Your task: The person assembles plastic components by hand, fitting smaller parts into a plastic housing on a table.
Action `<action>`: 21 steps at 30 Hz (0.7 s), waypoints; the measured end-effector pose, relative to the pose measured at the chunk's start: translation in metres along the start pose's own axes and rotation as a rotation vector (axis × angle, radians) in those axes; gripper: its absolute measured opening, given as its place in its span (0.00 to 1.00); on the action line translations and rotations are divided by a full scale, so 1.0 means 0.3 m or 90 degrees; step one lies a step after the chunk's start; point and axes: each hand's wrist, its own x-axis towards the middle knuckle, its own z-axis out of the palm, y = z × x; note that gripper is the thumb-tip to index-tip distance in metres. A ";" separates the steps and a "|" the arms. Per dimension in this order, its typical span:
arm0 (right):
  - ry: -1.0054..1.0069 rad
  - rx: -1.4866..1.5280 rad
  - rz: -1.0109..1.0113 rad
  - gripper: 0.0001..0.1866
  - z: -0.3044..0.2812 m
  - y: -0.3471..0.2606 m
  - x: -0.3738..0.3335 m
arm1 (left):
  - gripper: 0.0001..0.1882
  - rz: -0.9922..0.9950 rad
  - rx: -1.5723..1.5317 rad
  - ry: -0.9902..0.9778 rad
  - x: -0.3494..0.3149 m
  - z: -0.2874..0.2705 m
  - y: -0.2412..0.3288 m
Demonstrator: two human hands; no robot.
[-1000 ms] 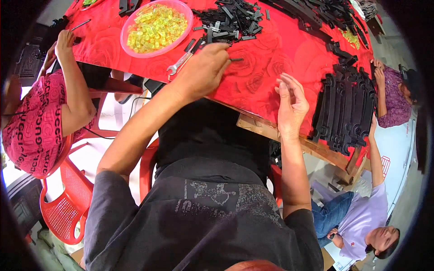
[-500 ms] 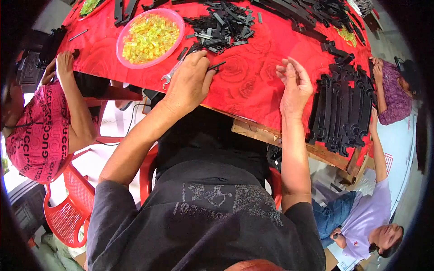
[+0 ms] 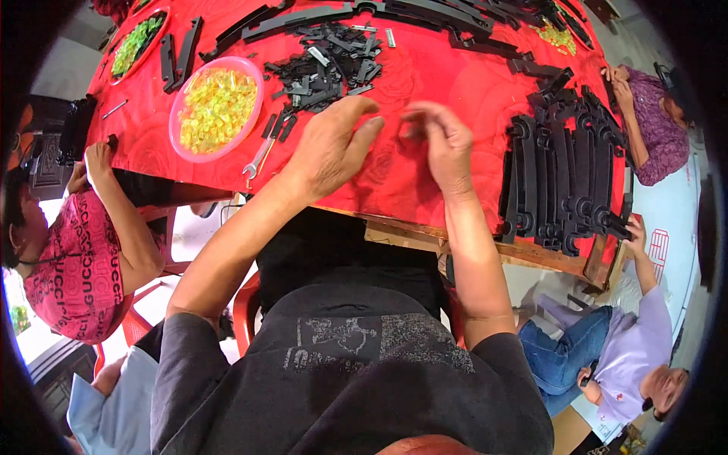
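Observation:
My left hand (image 3: 334, 148) is over the red tablecloth (image 3: 387, 171) near the front edge, thumb and fingers apart, with nothing visible between them. My right hand (image 3: 449, 152) hovers to its right with bent fingers; motion smears the fingertips, so whether they pinch anything cannot be told. Just beyond my left hand lies a heap of small black strips (image 3: 322, 72). Left of that hand is a metal wrench (image 3: 254, 164), close to a few loose black strips (image 3: 280, 127). A pink-rimmed dish (image 3: 260, 98) holds small yellow translucent pieces (image 3: 216, 110).
Long black slotted parts (image 3: 561, 178) are stacked at the right edge. More black bars (image 3: 303, 19) stretch along the far side, with another dish (image 3: 164, 21) of green pieces at far left. Co-workers sit left and right; one's hand (image 3: 635, 231) touches the stack's near corner.
My right hand has come leftward, closer to my left. The dark strip seen at my left fingers is no longer visible there. The whole view has shifted slightly.

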 end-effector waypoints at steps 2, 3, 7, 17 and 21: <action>-0.113 -0.165 -0.190 0.15 -0.003 -0.002 0.005 | 0.14 -0.101 -0.196 -0.036 0.069 0.042 0.046; -0.133 -0.199 -0.144 0.15 0.010 -0.016 -0.007 | 0.15 -0.074 -0.169 -0.064 0.099 0.053 0.061; -0.176 -0.304 -0.071 0.13 0.006 0.016 -0.044 | 0.18 0.121 -0.011 -0.224 0.175 0.104 0.051; -0.071 -0.334 -0.189 0.16 0.025 0.039 -0.029 | 0.18 0.209 0.156 -0.192 0.207 0.083 0.052; 0.131 -0.388 -0.271 0.14 0.019 0.006 0.004 | 0.18 0.174 0.309 -0.262 0.279 0.040 -0.004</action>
